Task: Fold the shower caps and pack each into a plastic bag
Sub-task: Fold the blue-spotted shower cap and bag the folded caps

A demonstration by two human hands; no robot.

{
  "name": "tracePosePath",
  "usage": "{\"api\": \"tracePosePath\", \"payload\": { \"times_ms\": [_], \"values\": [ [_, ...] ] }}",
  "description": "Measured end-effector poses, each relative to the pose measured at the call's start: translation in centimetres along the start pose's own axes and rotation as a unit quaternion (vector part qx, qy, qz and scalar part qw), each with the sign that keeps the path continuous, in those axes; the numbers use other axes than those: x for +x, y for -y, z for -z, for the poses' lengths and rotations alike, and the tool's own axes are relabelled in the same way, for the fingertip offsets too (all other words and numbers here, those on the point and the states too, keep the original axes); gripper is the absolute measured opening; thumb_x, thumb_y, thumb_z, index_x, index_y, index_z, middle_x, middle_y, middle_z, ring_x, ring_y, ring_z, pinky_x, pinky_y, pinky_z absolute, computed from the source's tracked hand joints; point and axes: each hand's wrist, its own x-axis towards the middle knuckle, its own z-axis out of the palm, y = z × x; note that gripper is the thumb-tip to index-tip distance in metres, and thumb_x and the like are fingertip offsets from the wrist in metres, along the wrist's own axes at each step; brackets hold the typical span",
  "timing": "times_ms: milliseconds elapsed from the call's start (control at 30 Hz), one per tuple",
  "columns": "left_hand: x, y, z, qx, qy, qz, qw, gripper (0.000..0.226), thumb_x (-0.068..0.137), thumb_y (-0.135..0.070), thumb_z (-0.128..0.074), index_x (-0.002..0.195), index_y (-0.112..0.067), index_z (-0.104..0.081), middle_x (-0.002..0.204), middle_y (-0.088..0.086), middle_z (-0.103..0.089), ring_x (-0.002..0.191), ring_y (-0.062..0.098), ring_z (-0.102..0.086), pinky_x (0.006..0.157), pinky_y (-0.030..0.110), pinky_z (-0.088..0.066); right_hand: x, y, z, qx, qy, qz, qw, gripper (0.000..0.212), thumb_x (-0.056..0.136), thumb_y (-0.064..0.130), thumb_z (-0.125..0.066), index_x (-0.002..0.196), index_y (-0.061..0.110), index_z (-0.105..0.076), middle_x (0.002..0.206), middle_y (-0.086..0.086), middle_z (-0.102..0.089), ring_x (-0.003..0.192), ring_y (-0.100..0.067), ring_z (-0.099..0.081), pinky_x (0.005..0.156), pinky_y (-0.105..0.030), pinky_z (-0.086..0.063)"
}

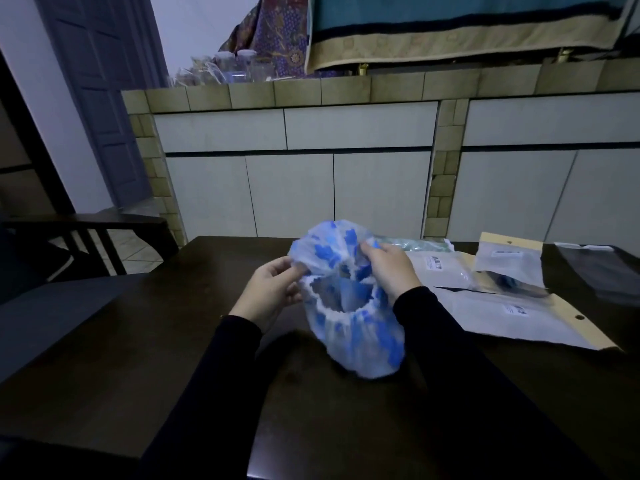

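The fingers of the left hand [273, 289] are curled and pinch the gathered white elastic rim of a translucent plastic shower cap with a blue blotch print [349, 306] at its left side; the fingers of the right hand [388, 270] are bent over the rim at the upper right and grip a bunch of the film there. Between the two hands the cap hangs open, its ruffled mouth turned toward the camera, its puffed crown sagging down until it is at or just above the dark wooden table [173, 341]; whether it touches cannot be told. Both forearms are in black sleeves [446, 341].

To the right of the right hand, flat on the table, lies a spread of clear plastic bags with beige card headers and barcode labels [512, 306], overlapping one another; one holds something blue. Farther right lies a dark transparent bag [602, 268]. Beyond the table stands a tiled counter with pale cabinet doors [294, 192], and a dark chair [86, 237] at left
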Motion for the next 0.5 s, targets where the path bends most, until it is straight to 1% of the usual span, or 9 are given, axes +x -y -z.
{"api": "tracePosePath", "payload": {
  "times_ms": [67, 133, 167, 200, 233, 267, 367, 433, 500],
  "values": [
    [0.2, 0.3, 0.5, 0.002, -0.052, -0.017, 0.998, 0.013, 0.088, -0.016, -0.066, 0.076, -0.013, -0.072, 0.08, 0.011, -0.069, 0.059, 0.017, -0.061, 0.061, 0.027, -0.051, -0.2, -0.1, 1.0, -0.037, -0.039, 0.038, 0.998, 0.025, 0.087, 0.029, -0.058, 0.067, 0.017, -0.049, 0.065, 0.001, -0.053, 0.061, -0.015, -0.047, 0.058, -0.023, -0.039],
    [0.6, 0.4, 1.5, 0.109, -0.158, -0.062, 0.979, 0.006, 0.084, -0.017, -0.071, 0.08, -0.013, -0.071, 0.081, 0.007, -0.073, 0.069, 0.017, -0.064, 0.071, 0.031, -0.051, 0.0, -0.4, 2.0, -0.063, -0.087, 0.07, 0.992, 0.02, 0.092, 0.018, -0.053, 0.073, 0.016, -0.045, 0.067, 0.003, -0.047, 0.06, -0.013, -0.043, 0.049, -0.012, -0.032],
    [0.8, 0.4, 2.0, 0.17, -0.21, -0.081, 0.959, 0.005, 0.08, -0.018, -0.075, 0.08, -0.015, -0.071, 0.08, 0.003, -0.073, 0.07, 0.014, -0.065, 0.071, 0.031, -0.051, 0.0, -0.6, 2.3, -0.084, -0.107, 0.084, 0.987, 0.016, 0.093, 0.017, -0.049, 0.078, 0.014, -0.045, 0.07, 0.002, -0.046, 0.063, -0.017, -0.043, 0.05, -0.013, -0.033],
    [0.8, 0.2, 2.4, 0.208, -0.248, -0.093, 0.942, 0.008, 0.077, -0.02, -0.078, 0.081, -0.018, -0.071, 0.079, -0.001, -0.073, 0.07, 0.012, -0.065, 0.07, 0.029, -0.051, -0.2, -0.5, 2.4, -0.107, -0.114, 0.089, 0.984, 0.01, 0.093, 0.016, -0.048, 0.083, 0.014, -0.045, 0.074, 0.0, -0.047, 0.069, -0.021, -0.045, 0.054, -0.02, -0.035],
    [0.8, 0.1, 2.8, 0.221, -0.256, -0.102, 0.935, 0.01, 0.074, -0.022, -0.08, 0.08, -0.02, -0.072, 0.077, -0.003, -0.072, 0.07, 0.01, -0.065, 0.069, 0.029, -0.052, -0.5, -0.4, 2.5, -0.133, -0.105, 0.092, 0.981, 0.003, 0.091, 0.014, -0.049, 0.09, 0.014, -0.047, 0.08, -0.001, -0.05, 0.077, -0.024, -0.047, 0.057, -0.028, -0.036],
    [0.8, 0.1, 3.0, 0.229, -0.247, -0.106, 0.936, 0.011, 0.072, -0.022, -0.081, 0.079, -0.021, -0.072, 0.077, -0.004, -0.073, 0.071, 0.01, -0.066, 0.069, 0.03, -0.053, -0.8, -0.4, 2.5, -0.168, -0.087, 0.101, 0.977, 0.012, 0.087, 0.01, -0.051, 0.097, 0.015, -0.048, 0.09, -0.003, -0.052, 0.086, -0.024, -0.049, 0.065, -0.031, -0.037],
    [0.6, 0.0, 3.3, 0.25, -0.184, -0.137, 0.94, 0.016, 0.071, -0.015, -0.081, 0.08, -0.025, -0.072, 0.08, -0.002, -0.073, 0.077, 0.015, -0.066, 0.075, 0.035, -0.054, -1.8, 0.1, 2.3, -0.264, -0.024, 0.171, 0.949, 0.061, 0.072, 0.005, -0.055, 0.128, 0.026, -0.045, 0.119, 0.001, -0.05, 0.111, -0.019, -0.045, 0.097, -0.038, -0.038],
    [0.3, -0.1, 3.5, 0.261, -0.153, -0.154, 0.941, 0.022, 0.073, -0.011, -0.079, 0.083, -0.03, -0.071, 0.085, -0.002, -0.073, 0.082, 0.017, -0.067, 0.077, 0.036, -0.055, -1.8, 0.7, 1.7, -0.256, 0.014, 0.221, 0.941, 0.064, 0.078, 0.015, -0.054, 0.138, 0.029, -0.041, 0.129, 0.003, -0.051, 0.121, -0.016, -0.043, 0.107, -0.042, -0.031],
    [0.0, -0.4, 3.7, 0.257, -0.127, -0.163, 0.944, 0.025, 0.077, -0.009, -0.076, 0.087, -0.032, -0.07, 0.089, -0.004, -0.073, 0.086, 0.015, -0.068, 0.079, 0.033, -0.055, -1.2, 0.9, 1.1, -0.229, 0.054, 0.217, 0.947, 0.05, 0.085, 0.034, -0.048, 0.135, 0.028, -0.049, 0.13, 0.004, -0.056, 0.121, -0.017, -0.048, 0.109, -0.044, -0.03]
  ]
}}
